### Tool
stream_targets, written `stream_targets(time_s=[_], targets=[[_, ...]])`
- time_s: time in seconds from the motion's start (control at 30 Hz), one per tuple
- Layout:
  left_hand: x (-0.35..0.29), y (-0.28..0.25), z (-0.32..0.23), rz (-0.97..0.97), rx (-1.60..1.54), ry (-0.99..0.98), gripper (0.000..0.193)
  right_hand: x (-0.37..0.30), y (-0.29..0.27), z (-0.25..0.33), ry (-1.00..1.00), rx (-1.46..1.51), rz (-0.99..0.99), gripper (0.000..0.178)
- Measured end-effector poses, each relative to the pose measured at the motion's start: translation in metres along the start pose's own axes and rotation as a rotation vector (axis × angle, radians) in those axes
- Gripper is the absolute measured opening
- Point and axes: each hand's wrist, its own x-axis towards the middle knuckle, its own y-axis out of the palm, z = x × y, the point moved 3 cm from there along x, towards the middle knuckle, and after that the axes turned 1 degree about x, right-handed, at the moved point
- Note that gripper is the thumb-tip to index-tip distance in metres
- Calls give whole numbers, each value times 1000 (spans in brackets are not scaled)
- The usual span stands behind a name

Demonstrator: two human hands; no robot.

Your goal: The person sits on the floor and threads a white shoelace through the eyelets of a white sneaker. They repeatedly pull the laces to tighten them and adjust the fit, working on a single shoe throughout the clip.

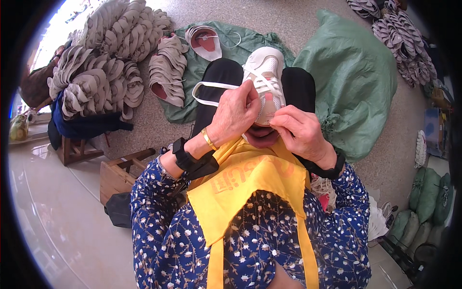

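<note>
A white shoe upper [263, 60], its toe pointing away from me, rests between my knees. White shoelace [263, 83] crosses its front, and a long loop of the lace hangs out to the left. My left hand [237, 110] is closed over the left eyelet edge, thumb and forefinger pinching the lace. On the opposite side, near the collar, the fingers of my right hand [299, 131] are pinched together beside the tongue; what they hold is too small to make out. A reddish lining shows at the shoe's opening below the hands.
Stacks of grey shoe uppers [98, 79] lie at the left, with a smaller stack [168, 70] nearer. One loose upper [204, 42] lies on green sheeting [180, 110]. A green sack [353, 72] bulges at the right. A wooden stool [118, 180] stands left of me.
</note>
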Motion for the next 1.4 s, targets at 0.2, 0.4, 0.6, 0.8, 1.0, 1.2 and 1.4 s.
stream_targets(time_s=[0.2, 0.4, 0.6, 0.8, 1.0, 1.2, 1.4], targets=[[1, 1, 1, 49, -98, 25, 9, -2, 1, -2, 9, 12, -14, 17], [6, 5, 7, 35, 2, 11, 10, -1, -1, -2, 13, 14, 2, 17], [6, 3, 8, 92, -53, 75, 10, -1, 1, -2, 42, 35, -16, 18], [13, 7, 9, 23, -69, 141, 7, 0, 0, -1, 122, 42, -52, 14], [10, 5, 10, 52, -83, -7, 7, 6, 5, 4, 28, -248, 6, 27], [9, 7, 3, -2, 122, 182, 8, -5, 10, -3, 12, -239, -14, 35], [10, 15, -1, -35, 297, 264, 11, 1, 12, -2, 134, -309, -46, 42]])
